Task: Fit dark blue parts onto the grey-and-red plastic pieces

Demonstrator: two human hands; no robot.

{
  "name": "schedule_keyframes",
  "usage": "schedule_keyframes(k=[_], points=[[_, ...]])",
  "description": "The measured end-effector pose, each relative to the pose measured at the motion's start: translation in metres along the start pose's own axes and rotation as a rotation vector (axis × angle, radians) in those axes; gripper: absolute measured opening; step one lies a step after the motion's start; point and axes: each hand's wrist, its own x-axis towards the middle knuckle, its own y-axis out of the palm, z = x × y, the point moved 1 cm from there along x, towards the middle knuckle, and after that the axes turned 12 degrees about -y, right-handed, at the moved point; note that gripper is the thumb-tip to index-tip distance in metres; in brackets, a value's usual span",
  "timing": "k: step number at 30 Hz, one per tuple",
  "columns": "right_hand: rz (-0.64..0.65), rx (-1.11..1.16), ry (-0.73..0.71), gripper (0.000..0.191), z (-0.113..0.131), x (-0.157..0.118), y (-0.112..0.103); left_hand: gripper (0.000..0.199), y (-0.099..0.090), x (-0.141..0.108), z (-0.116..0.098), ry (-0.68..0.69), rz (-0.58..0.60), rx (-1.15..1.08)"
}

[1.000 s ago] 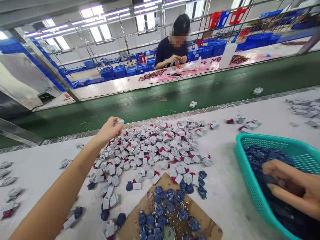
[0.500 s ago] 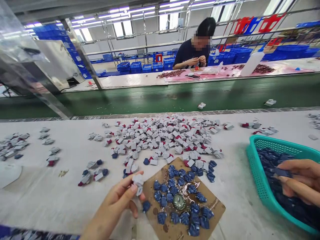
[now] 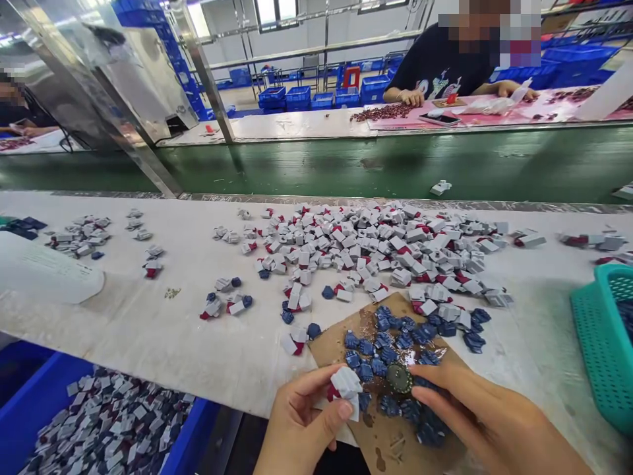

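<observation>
My left hand (image 3: 301,425) pinches a small grey plastic part (image 3: 346,386) with a red end, at the near edge of the white table (image 3: 148,330). My right hand (image 3: 489,422) lies on a brown cardboard sheet (image 3: 380,439), fingers over the dark blue parts (image 3: 386,343) scattered there, beside a small round green disc (image 3: 398,377); whether it grips a part is hidden. A broad heap of grey-and-red parts (image 3: 376,247) covers the table beyond the cardboard.
A teal basket (image 3: 601,343) of dark blue parts stands at the right edge. A blue bin (image 3: 93,415) of grey parts sits below the table at the near left. A green conveyor (image 3: 346,165) runs behind, with a person seated beyond it.
My right hand left the teal basket and came down onto the cardboard. My left hand drew the grey part closer to me. The view swung left and down, revealing the blue bin.
</observation>
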Motion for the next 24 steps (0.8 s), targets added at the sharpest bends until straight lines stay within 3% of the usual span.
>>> schedule_keyframes(k=[5, 11, 15, 19, 22, 24], points=[[0.063, -0.169, -0.109, 0.023, -0.009, 0.007, 0.012, 0.046, -0.005, 0.000, 0.001, -0.043, 0.017, -0.008], [0.076, -0.089, -0.081, 0.020, -0.009, 0.007, 0.013, 0.047, -0.005, 0.000, 0.002, -0.077, 0.027, -0.101], [0.151, -0.137, -0.147, 0.024, -0.005, 0.018, 0.015, 0.044, -0.001, 0.001, 0.000, -0.139, 0.073, -0.179], [0.099, -0.152, -0.216, 0.029, -0.006, 0.025, 0.014, 0.044, 0.002, -0.001, -0.007, -0.171, 0.052, -0.220], [0.087, -0.094, -0.160, 0.027, -0.005, 0.023, 0.011, 0.044, 0.005, -0.003, -0.009, -0.157, 0.016, -0.249], [0.044, -0.005, -0.034, 0.020, 0.001, 0.022, 0.008, 0.044, 0.008, -0.004, -0.008, -0.140, 0.013, -0.268]])
